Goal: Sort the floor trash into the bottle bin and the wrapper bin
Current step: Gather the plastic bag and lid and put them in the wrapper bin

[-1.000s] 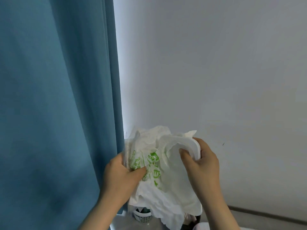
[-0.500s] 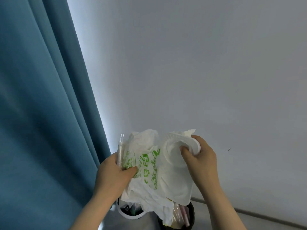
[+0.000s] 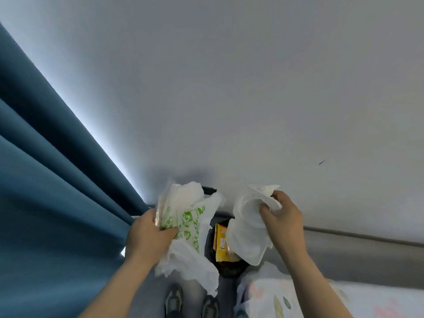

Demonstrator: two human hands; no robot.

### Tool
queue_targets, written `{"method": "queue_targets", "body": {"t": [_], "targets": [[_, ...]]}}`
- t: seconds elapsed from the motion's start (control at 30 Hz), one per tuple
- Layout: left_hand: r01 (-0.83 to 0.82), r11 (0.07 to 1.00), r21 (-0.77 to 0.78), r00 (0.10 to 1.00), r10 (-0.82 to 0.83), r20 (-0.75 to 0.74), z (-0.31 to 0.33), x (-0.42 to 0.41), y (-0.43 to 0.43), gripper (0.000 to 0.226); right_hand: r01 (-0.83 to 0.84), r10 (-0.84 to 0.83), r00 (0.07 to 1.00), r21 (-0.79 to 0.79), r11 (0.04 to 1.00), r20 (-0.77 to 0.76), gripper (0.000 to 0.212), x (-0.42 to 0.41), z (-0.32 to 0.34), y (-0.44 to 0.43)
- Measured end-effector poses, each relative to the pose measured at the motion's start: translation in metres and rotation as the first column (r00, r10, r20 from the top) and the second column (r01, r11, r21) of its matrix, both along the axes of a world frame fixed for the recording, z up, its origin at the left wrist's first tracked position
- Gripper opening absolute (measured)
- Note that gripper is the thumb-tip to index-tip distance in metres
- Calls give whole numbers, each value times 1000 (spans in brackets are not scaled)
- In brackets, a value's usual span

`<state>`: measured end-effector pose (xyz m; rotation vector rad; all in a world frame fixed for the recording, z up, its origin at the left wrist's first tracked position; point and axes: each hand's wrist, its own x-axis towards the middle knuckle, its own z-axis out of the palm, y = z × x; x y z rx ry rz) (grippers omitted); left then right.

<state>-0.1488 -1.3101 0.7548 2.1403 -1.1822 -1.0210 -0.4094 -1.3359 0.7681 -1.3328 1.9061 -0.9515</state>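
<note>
green-printed bag point(image 3: 191, 218) and white tray point(image 3: 249, 228) are now coming apart: left hand point(image 3: 149, 235) is gripping the bag, right hand point(image 3: 284, 218) is pinching the tray above the dark bin point(image 3: 229, 270).

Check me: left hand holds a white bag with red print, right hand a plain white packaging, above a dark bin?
The head view shows the print on the bag is green, not red; the left hand holds it, the right hand the plain white packaging, above the dark bin.
</note>
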Motion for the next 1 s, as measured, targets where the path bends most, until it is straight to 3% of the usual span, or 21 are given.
{"method": "queue_targets", "body": {"t": [0.33,0.77,1.0], "targets": [[73,970,230,996,-84,40,-136,-10,-28,27,133,-112,990,278,951,-91,19,-24,-142,-14],[140,932,336,986,-161,35,-305,-35,-53,23,223,-153,966,370,902,-209,14,-34,-343,-21],[152,925,349,988,-153,-25,-371,-47,-51,24,270,-170,951,425,864,-258,30,-38,-429,-17]]}}
